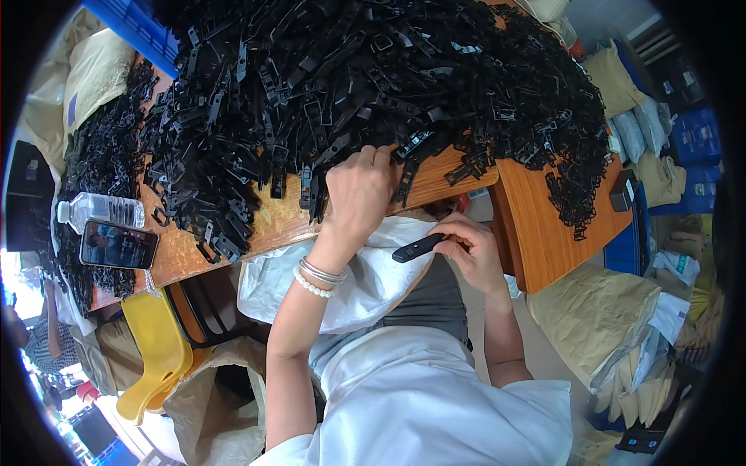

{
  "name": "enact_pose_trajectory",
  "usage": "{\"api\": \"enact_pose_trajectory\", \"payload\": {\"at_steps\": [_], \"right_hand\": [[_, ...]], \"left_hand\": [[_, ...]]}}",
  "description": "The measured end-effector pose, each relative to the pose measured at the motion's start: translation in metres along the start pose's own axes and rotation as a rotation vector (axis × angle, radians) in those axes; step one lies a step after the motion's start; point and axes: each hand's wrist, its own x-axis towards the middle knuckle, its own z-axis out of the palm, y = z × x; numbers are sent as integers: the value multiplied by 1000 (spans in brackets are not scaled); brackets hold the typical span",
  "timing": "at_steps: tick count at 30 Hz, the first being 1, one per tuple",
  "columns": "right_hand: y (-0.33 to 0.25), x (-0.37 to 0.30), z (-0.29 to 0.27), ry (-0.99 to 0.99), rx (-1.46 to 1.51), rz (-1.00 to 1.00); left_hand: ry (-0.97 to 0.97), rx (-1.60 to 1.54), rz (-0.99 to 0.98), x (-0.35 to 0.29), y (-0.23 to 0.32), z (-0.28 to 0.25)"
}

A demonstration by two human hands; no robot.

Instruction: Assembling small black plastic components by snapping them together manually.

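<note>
A big heap of black plastic parts point(311, 78) covers the wooden table point(287, 217) in front of me. At the heap's near edge my left hand point(360, 190) is closed, its bent fingers down among the parts. Its fingertips are hidden, so what they grip cannot be made out. Over my lap my right hand point(470, 252) pinches one long black plastic part point(417, 248) between thumb and fingers. Below that part an open white-lined sack point(373, 287) lies across my lap, against the table edge.
On the left a clear plastic bottle point(105, 210) lies beside a phone point(118, 245). A blue crate point(136, 31) stands at the far left, a yellow chair point(155, 349) below the table. Paper sacks point(594, 318) stand at the right; a second wooden table section point(544, 225) adjoins there.
</note>
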Motion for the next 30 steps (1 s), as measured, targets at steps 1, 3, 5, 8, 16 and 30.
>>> {"api": "enact_pose_trajectory", "payload": {"at_steps": [1,3,5,8,16,30], "right_hand": [[1,1,-1,3,3,-1],[2,2,-1,-8,-13,-19],[6,3,-1,-8,7,-2],[4,9,-2,-48,2,-6],[9,27,1,-160,33,6],[15,41,3,-165,95,3]], "left_hand": [[30,59,3,0,-1,1],[-1,109,21,2,0,2],[-29,160,36,8,0,3],[-94,271,10,21,3,7],[-153,275,23,42,10,16],[-110,65,-34,32,1,-35]]}}
